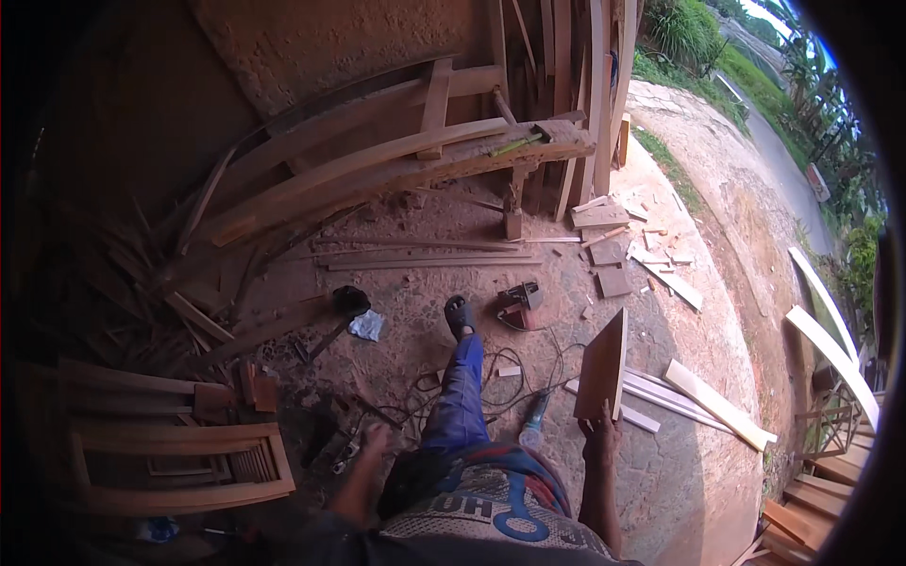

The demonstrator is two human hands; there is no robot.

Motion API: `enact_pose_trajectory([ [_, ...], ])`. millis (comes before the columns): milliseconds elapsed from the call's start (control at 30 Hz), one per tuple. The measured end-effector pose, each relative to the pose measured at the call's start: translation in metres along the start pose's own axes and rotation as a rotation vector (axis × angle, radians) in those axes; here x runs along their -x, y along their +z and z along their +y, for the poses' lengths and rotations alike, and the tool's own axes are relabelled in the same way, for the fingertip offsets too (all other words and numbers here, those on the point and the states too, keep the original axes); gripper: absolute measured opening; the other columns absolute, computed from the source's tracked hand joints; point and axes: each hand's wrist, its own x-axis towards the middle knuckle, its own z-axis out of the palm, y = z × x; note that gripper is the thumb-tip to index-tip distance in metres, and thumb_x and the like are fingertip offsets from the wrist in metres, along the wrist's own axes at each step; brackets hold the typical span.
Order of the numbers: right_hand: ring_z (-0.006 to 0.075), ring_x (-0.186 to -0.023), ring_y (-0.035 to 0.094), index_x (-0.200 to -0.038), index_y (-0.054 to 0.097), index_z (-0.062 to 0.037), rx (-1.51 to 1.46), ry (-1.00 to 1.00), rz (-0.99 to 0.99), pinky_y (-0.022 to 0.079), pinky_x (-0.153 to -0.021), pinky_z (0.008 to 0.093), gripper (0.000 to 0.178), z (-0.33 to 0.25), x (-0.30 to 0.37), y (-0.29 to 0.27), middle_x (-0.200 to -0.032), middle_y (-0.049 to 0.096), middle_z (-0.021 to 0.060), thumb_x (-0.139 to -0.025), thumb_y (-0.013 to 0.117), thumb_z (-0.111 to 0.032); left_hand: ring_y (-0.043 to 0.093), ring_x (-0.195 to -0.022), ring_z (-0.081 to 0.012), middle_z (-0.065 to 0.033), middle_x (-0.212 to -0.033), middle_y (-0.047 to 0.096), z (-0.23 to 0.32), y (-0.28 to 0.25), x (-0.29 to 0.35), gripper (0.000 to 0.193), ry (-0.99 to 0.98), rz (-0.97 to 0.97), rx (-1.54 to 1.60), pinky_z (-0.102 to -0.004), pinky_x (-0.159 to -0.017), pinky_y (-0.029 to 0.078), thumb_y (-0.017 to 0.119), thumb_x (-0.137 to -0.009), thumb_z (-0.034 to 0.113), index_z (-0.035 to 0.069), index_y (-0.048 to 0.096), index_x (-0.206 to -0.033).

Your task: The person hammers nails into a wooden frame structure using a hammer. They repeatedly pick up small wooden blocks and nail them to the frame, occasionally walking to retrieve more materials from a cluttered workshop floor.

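Note:
My right hand (pixel 601 432) grips the lower end of a flat brown wooden board (pixel 602 366), which stands upright in it with its pale edge turned to the right. My left hand (pixel 376 440) hangs low on the left, beside my blue trouser leg. It is smeared, so its fingers do not show clearly. Near it on the ground lie dark tools and cords that I cannot make out well. A teal power tool (pixel 535 421) rests on the ground between my leg and the board. Ahead of my sandalled foot sits a reddish power tool (pixel 520 307) with a cord.
A long wooden bench (pixel 557 146) with a green-handled hammer (pixel 517 145) crosses the far side. Offcuts (pixel 613 281) and pale strips (pixel 722 406) lie to the right. A wooden louvred frame (pixel 179 492) lies at lower left. Cords (pixel 505 358) trail near my foot.

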Motion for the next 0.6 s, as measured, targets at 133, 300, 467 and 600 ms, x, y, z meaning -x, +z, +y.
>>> enact_pose_trajectory([
  [133,0.0250,-0.111,0.062,-0.134,0.049,-0.0134,-0.063,-0.100,0.009,0.054,-0.086,0.0455,0.051,-0.029,-0.096,0.128,-0.125,0.059,0.0081,-0.091,0.072,-0.028,0.059,-0.063,-0.0117,-0.0024,-0.083,0.063,0.176,0.080,-0.119,0.023,0.217,0.019,-0.037,-0.0261,-0.048,0.044,0.057,-0.098,0.028,0.007,0.061,-0.105],
  [300,0.0213,-0.109,0.060,-0.137,0.048,-0.0051,0.297,-0.423,-0.298,0.053,-0.086,0.0368,0.059,-0.088,-0.237,0.256,-0.120,0.061,0.0097,-0.086,0.075,-0.019,0.061,-0.074,-0.0105,-0.0010,-0.083,0.063,0.374,0.168,-0.160,0.027,0.417,-0.081,-0.024,-0.0265,-0.062,0.048,0.058,-0.099,0.029,0.004,0.064,-0.106],
  [467,0.0184,-0.099,0.061,-0.132,0.053,0.0004,0.264,-0.295,-0.505,0.053,-0.081,0.0318,0.051,-0.159,-0.287,0.429,-0.110,0.062,0.0089,-0.092,0.069,-0.028,0.058,-0.073,-0.0090,-0.0015,-0.081,0.062,0.440,0.157,-0.159,0.027,0.368,-0.146,-0.171,-0.0264,-0.062,0.047,0.058,-0.099,0.029,0.004,0.064,-0.106],
  [600,0.0134,-0.075,0.063,-0.123,0.055,-0.0035,0.183,-0.033,-0.636,0.052,-0.059,0.0273,0.039,-0.154,-0.319,0.578,-0.095,0.064,0.0064,-0.098,0.062,-0.033,0.058,-0.068,-0.0098,-0.0010,-0.079,0.061,0.420,0.134,-0.190,0.027,0.279,-0.040,-0.193,-0.0262,-0.059,0.047,0.060,-0.097,0.030,0.004,0.064,-0.105],
])
